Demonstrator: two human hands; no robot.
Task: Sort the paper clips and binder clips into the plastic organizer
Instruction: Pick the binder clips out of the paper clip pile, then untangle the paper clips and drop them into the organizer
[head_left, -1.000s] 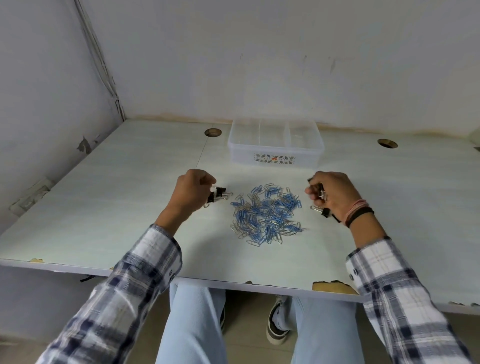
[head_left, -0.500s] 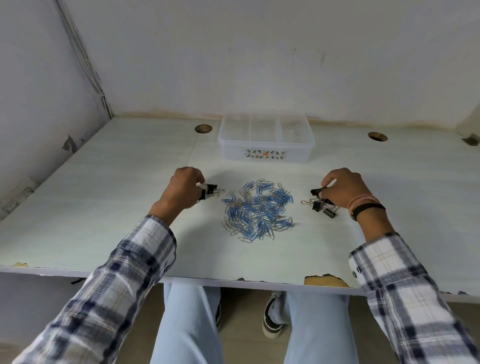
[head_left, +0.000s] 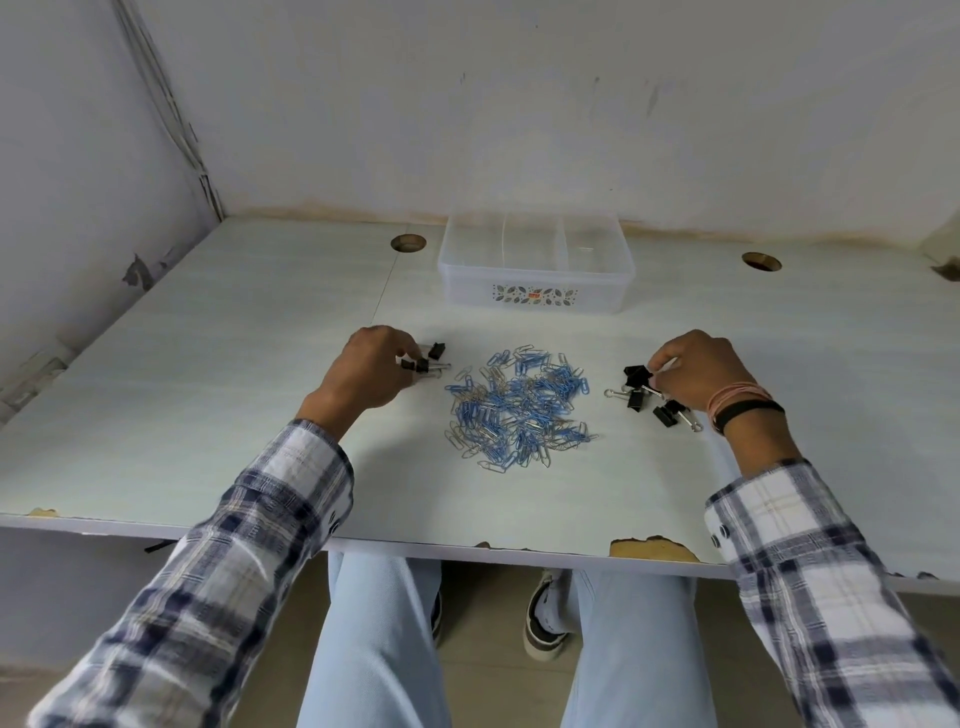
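Your left hand pinches a small black metal binder clip on the pale laminate table. Your right hand closes its fingertips on another black binder clip; further clips lie just beside it. The heap of blue and silver wire paper clips lies between your hands. The clear, divided plastic organizer stands beyond the heap, by the wall.

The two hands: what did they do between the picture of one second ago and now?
The right hand moved outward to the right, away from the paper clip pile, and now pinches one of the black binder clips in the group lying there. The left hand stayed beside the pile, fingers on a binder clip. The pile and the plastic organizer, apparently empty, stayed put.
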